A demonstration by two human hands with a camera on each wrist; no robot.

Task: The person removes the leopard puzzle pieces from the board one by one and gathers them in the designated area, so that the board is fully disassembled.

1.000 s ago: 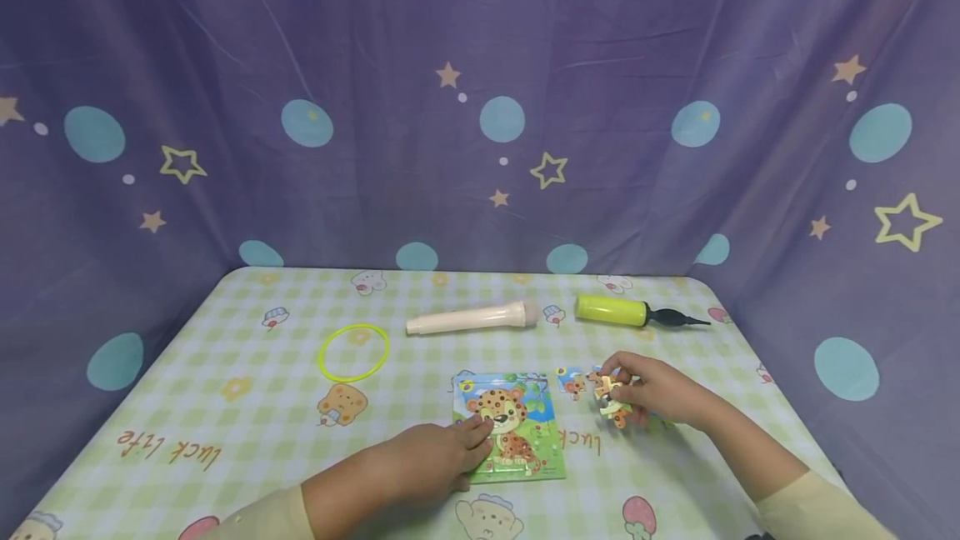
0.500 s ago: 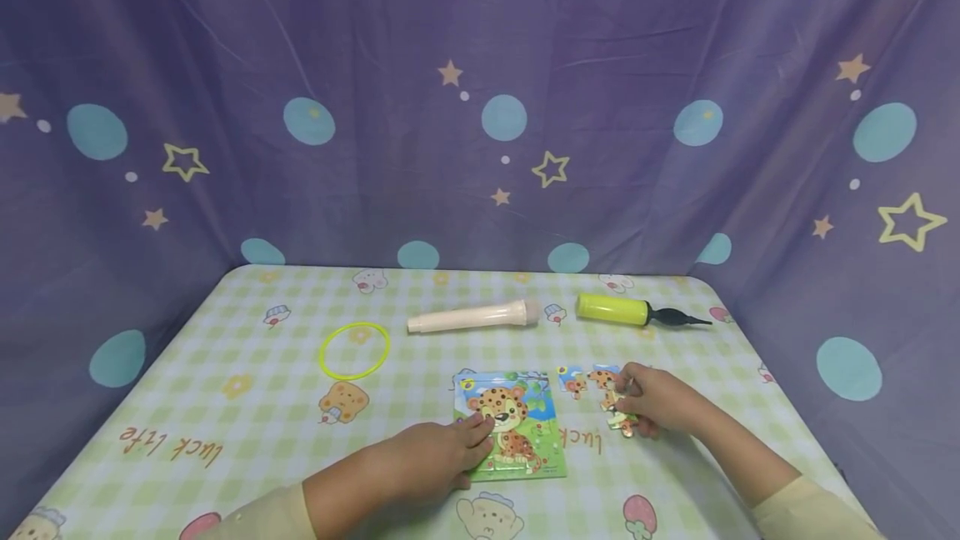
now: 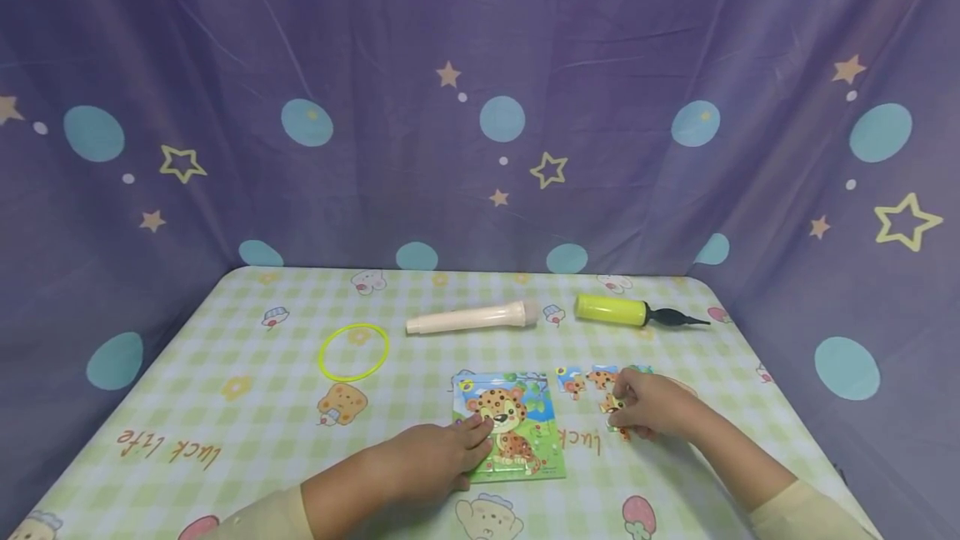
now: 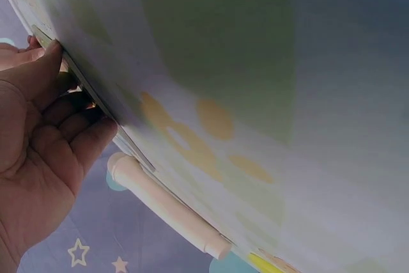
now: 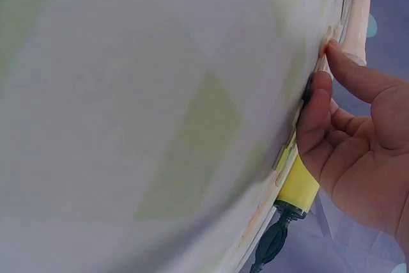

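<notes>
Left of centre in the head view, a yellow ring [image 3: 353, 351] lies on the checked tablecloth [image 3: 225, 407]. At lower centre, the left hand [image 3: 427, 461] rests flat, fingers straight and together, on the left edge of the leopard puzzle board [image 3: 510, 426]. Above it lie a cream tube [image 3: 472, 317] and, further right, a yellow pump [image 3: 622, 310]. Lower right, the right hand [image 3: 652, 407] pinches a loose puzzle piece [image 3: 613, 404] with curled fingertips, just beside other loose pieces [image 3: 581, 379] right of the board.
</notes>
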